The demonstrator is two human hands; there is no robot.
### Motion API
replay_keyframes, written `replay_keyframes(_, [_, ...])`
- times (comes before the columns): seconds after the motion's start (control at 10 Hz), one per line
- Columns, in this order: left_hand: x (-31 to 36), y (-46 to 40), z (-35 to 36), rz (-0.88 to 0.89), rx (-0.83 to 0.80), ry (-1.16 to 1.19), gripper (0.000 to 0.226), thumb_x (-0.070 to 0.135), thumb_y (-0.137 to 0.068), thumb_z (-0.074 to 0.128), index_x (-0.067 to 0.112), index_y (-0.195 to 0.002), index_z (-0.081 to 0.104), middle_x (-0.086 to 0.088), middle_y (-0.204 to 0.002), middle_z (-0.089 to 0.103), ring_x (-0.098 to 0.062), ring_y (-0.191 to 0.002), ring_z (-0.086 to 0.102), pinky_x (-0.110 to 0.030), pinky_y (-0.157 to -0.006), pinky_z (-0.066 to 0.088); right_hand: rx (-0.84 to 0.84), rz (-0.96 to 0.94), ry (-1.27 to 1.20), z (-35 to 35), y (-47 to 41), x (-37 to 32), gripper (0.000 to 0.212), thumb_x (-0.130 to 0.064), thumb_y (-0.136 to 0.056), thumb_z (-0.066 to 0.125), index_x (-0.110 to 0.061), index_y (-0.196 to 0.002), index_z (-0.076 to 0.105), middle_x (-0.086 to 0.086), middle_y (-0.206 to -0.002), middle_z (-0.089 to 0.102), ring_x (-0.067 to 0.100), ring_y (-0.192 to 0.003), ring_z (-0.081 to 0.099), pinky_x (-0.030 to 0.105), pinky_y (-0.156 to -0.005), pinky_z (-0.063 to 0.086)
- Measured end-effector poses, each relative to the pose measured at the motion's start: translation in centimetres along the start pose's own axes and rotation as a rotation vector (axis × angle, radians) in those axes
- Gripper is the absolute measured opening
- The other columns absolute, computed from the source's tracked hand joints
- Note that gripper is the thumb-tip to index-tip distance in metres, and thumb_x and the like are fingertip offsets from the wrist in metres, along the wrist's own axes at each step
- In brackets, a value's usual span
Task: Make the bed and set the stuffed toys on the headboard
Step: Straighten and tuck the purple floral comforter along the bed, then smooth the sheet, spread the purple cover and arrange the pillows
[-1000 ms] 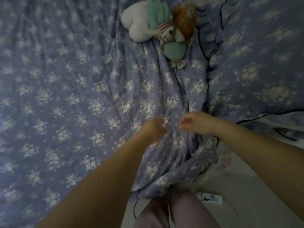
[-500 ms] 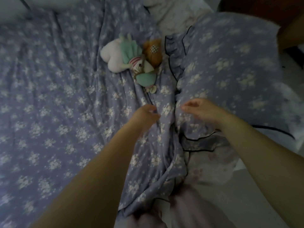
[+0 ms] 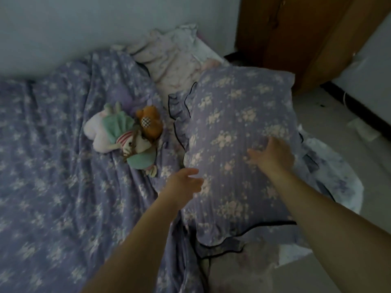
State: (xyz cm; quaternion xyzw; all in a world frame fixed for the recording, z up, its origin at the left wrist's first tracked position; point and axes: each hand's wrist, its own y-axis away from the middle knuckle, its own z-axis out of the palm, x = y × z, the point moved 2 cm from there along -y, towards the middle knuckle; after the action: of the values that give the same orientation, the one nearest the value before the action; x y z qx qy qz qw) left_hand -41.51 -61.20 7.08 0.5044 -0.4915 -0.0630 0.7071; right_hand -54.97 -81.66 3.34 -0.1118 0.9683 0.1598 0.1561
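Both hands have left the bunched fold of the floral quilt and now reach onto the floral pillow at the bed's right edge: the right hand lies flat on its cover with fingers straight, and the left hand arrives at its left border with fingers relaxed and apart, gripping nothing. This indicates that work shifts from spreading the quilt to positioning the pillow, with the toys untouched. Count: three stuffed toys in one pile mid-bed beside the pillow, not on the headboard; one floral pillow; one pale pillow at the far corner.
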Motion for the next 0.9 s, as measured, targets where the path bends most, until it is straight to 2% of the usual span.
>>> replay_keyframes(0.1, [0.4, -1.1, 1.1, -0.036, -0.011, 0.031, 0.037, 0.010, -0.099, 0.037, 0.002, -0.135, 0.044, -0.007, -0.081, 0.056, -0.019, -0.071, 0.052, -0.029, -0.070, 0.038, -0.084, 0.159, 0.076, 0.7, -1.9, 0.9, 0.110, -0.068, -0.075, 0.061, -0.006, -0.150, 0.011, 0.013, -0.155, 0.019, 0.034, -0.139, 0.027, 0.047, -0.111, 0.029])
replay_keyframes(0.2, [0.7, -1.8, 1.4, -0.045, -0.011, 0.015, 0.037, 0.007, -0.098, 0.039, 0.000, -0.134, 0.044, -0.008, -0.082, 0.055, -0.025, -0.079, 0.053, -0.029, -0.070, 0.039, -0.147, 0.211, 0.046, 1.7, -4.0, 1.7, 0.093, -0.072, -0.069, 0.063, -0.012, -0.138, 0.044, 0.014, -0.136, 0.050, 0.036, -0.116, 0.054, 0.046, -0.094, 0.048])
replay_keyframes(0.3, [0.8, -2.0, 1.3, -0.032, -0.022, -0.061, 0.036, 0.005, -0.096, 0.041, 0.000, -0.132, 0.045, -0.007, -0.084, 0.055, -0.025, -0.082, 0.052, -0.036, -0.079, 0.034, -0.144, 0.175, 0.041, 1.2, -4.9, 1.7, 0.058, -0.054, -0.088, 0.056, -0.008, -0.123, 0.055, 0.015, -0.118, 0.061, 0.035, -0.099, 0.060, 0.039, -0.076, 0.051])
replay_keyframes(0.4, [1.1, -2.0, 1.2, -0.033, -0.016, -0.057, 0.028, 0.005, -0.096, 0.042, 0.005, -0.123, 0.048, -0.007, -0.082, 0.055, -0.019, -0.075, 0.051, -0.031, -0.070, 0.036, -0.125, 0.098, 0.022, 0.5, -4.6, 1.2, 0.045, -0.041, -0.099, 0.039, -0.012, -0.132, 0.048, 0.015, -0.127, 0.055, 0.035, -0.101, 0.058, 0.037, -0.074, 0.045])
replay_keyframes(0.5, [1.5, -1.2, 0.9, -0.040, -0.016, -0.059, 0.027, 0.007, -0.096, 0.044, 0.007, -0.123, 0.048, -0.011, -0.096, 0.059, -0.025, -0.087, 0.055, -0.035, -0.082, 0.035, -0.055, 0.010, -0.219, -0.9, -3.1, -0.7, 0.033, -0.042, -0.098, 0.035, -0.024, -0.119, 0.052, 0.012, -0.110, 0.057, 0.033, -0.083, 0.054, 0.036, -0.068, 0.037])
replay_keyframes(0.6, [1.6, -1.0, 0.4, 0.072, 0.030, -0.216, 0.040, 0.016, -0.095, 0.051, 0.005, -0.134, 0.045, -0.013, -0.118, 0.054, -0.029, -0.100, 0.055, -0.037, -0.083, 0.038, 0.063, -0.181, -0.415, -3.4, -0.1, -4.9, 0.033, -0.035, -0.097, 0.037, -0.028, -0.065, 0.032, -0.001, -0.063, 0.036, 0.018, -0.054, 0.031, 0.031, -0.052, 0.021])
replay_keyframes(0.7, [2.5, -0.1, -0.6, 0.278, 0.156, -0.364, 0.045, 0.043, -0.091, 0.054, 0.013, -0.124, 0.052, -0.004, -0.123, 0.052, -0.024, -0.105, 0.054, -0.034, -0.090, 0.042, 0.194, -0.427, -0.598, -5.8, 3.9, -9.6, 0.043, -0.023, -0.095, 0.047, -0.023, -0.059, 0.023, -0.001, -0.056, 0.028, 0.016, -0.052, 0.024, 0.032, -0.054, 0.016])
replay_keyframes(0.8, [3.6, 0.9, -2.9, 0.395, 0.238, -0.129, 0.088, 0.080, -0.065, 0.050, 0.018, -0.128, 0.054, -0.002, -0.133, 0.054, -0.024, -0.121, 0.051, -0.044, -0.107, 0.037, 0.232, -0.596, -0.790, -7.6, 7.9, -13.2, 0.044, -0.016, -0.091, 0.053, -0.020, -0.057, 0.026, -0.002, -0.054, 0.029, 0.012, -0.053, 0.027, 0.032, -0.054, 0.020])
replay_keyframes(0.9, [3.7, 3.5, -5.4, 0.388, 0.193, 0.118, 0.060, 0.057, -0.092, 0.039, 0.017, -0.135, 0.047, -0.005, -0.139, 0.049, -0.026, -0.128, 0.045, -0.045, -0.111, 0.034, 0.229, -0.754, -1.023, -10.1, 12.7, -16.6, 0.037, -0.016, -0.085, 0.053, -0.018, -0.056, 0.030, -0.005, -0.053, 0.028, 0.005, -0.053, 0.027, 0.027, -0.051, 0.024])
